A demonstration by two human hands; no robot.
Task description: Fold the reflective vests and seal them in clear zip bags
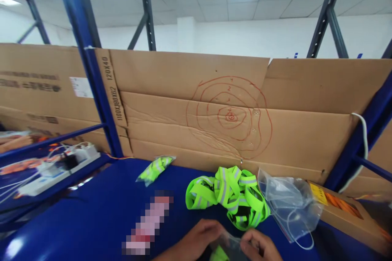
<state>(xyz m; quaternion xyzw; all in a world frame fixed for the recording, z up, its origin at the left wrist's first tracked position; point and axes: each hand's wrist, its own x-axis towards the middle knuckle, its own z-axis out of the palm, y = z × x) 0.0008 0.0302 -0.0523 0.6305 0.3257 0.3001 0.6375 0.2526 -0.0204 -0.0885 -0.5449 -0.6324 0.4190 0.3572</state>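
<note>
- the small clear bag (234,242) is just nearer the person than the strap heap (226,187); a bright green piece (219,254) shows inside, cut off by the view's lower edge.
- left hand (202,234) and right hand (259,245) both hold that bag, fingers curled in close on its film.
- left of the strap heap, a slim clear packet (147,178) holds folded green strap (159,165) with pale stripes.
- right of the heap, a larger clear bag (292,202) lies crumpled; beyond it, a cardboard box (346,224) shows orange strands (343,205), printed or real i cannot tell.
- the heap is loose, looped neon-green webbing, silver-grey striped.
</note>
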